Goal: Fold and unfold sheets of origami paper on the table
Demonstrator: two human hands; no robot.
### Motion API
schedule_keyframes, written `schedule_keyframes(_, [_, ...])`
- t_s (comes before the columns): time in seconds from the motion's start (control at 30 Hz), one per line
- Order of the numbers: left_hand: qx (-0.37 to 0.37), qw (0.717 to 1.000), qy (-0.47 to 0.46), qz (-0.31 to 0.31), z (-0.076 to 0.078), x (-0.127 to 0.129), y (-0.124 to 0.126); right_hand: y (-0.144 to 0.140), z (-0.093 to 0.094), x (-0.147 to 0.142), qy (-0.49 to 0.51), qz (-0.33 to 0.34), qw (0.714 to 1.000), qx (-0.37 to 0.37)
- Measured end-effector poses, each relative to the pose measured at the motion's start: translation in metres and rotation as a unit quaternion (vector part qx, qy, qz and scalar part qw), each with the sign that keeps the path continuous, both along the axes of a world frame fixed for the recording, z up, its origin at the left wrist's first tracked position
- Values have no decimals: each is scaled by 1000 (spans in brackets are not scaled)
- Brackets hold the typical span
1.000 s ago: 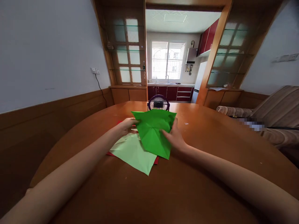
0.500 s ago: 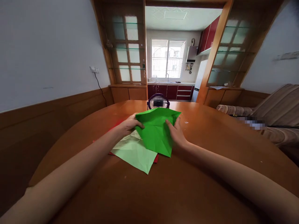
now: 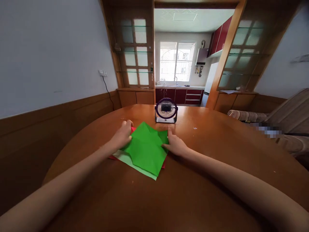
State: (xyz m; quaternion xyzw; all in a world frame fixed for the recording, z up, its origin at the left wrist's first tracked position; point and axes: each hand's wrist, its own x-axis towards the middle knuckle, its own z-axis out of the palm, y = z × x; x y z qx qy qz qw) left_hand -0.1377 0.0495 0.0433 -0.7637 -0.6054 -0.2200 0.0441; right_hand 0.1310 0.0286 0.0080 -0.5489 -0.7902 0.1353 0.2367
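A creased sheet of bright green paper lies over the other sheets on the table, its right side slightly raised. My left hand is closed at its left edge, the fingers curled and partly hidden. My right hand pinches its right corner between thumb and fingers. Beneath it, a pale green sheet shows along the lower left edge. Red paper peeks out below on the right and near my left fingers.
A small purple desk fan stands on the round wooden table beyond the paper. A striped sofa is off to the right. A cable hangs from a wall socket on the left.
Both hands have lowered the bright green paper and moved it left over the pale green sheet, covering most of it. The fan now shows in full.
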Motion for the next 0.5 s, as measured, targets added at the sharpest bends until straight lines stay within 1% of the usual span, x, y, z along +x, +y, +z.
schedule_keyframes(0.03, [34, 996, 79, 3, -6, 4, -7, -4, 4, -3, -50, -5, 998, 31])
schedule_keyframes(0.07, [43, 994, 101, 1, -12, 9, -12, -7, 7, -5, -85, -2, 992, 88])
schedule_keyframes(0.1, [43, 992, 119, -15, -16, 14, -16, -10, 10, -8, -114, 10, 982, 149])
schedule_keyframes(0.13, [33, 985, 162, -53, -20, 20, -17, -11, 12, -11, -135, 33, 969, 204])
schedule_keyframes(0.17, [10, 978, 189, -93, -24, 26, -17, -11, 13, -14, -150, 65, 956, 243])
schedule_keyframes(0.2, [-18, 974, 194, -119, -27, 32, -15, -11, 12, -18, -162, 101, 947, 259])
schedule_keyframes(0.23, [-31, 973, 191, -129, -31, 37, -12, -10, 9, -21, -168, 135, 944, 248])
schedule_keyframes(0.27, [-35, 973, 185, -133, -36, 42, -9, -9, 6, -25, -170, 160, 949, 213])
schedule_keyframes(0.33, [-37, 977, 166, -128, -46, 46, -3, -7, -3, -31, -165, 164, 968, 97])
schedule_keyframes(0.37, [-43, 978, 158, -126, -50, 47, -1, -6, -7, -33, -160, 163, 972, 51])
schedule_keyframes(0.43, [-69, 982, 131, -118, -58, 43, 1, -5, -14, -35, -146, 168, 975, 13])
schedule_keyframes(0.5, [-107, 985, 84, -106, -61, 35, 1, -5, -18, -36, -124, 170, 977, 15])
